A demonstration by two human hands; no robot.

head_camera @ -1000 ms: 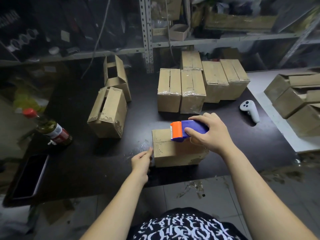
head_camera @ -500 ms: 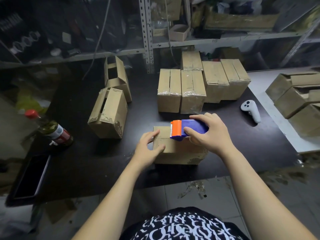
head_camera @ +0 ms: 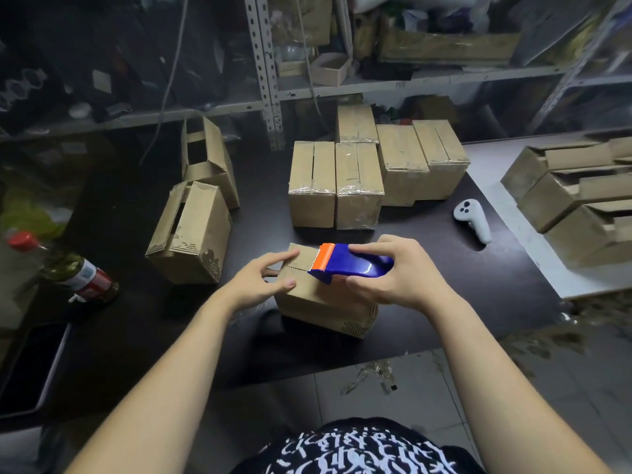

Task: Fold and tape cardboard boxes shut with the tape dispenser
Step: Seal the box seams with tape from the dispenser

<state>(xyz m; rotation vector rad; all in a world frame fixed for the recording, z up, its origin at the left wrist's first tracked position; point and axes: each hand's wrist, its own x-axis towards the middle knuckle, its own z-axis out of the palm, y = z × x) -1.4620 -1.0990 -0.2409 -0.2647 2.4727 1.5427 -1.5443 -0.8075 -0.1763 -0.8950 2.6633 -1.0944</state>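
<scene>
While over the box (head_camera: 319, 304), tape dispenser (head_camera: 354, 265) in right hand (head_camera: 402, 283).

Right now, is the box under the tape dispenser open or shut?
Shut: the cardboard box has flat top flaps under the tape dispenser. Taped or not: cannot tell.

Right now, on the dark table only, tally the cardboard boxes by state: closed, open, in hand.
Closed boxes, back group: 5
Open boxes, left: 2
Box held under the tape dispenser: 1
Total: 8
</scene>
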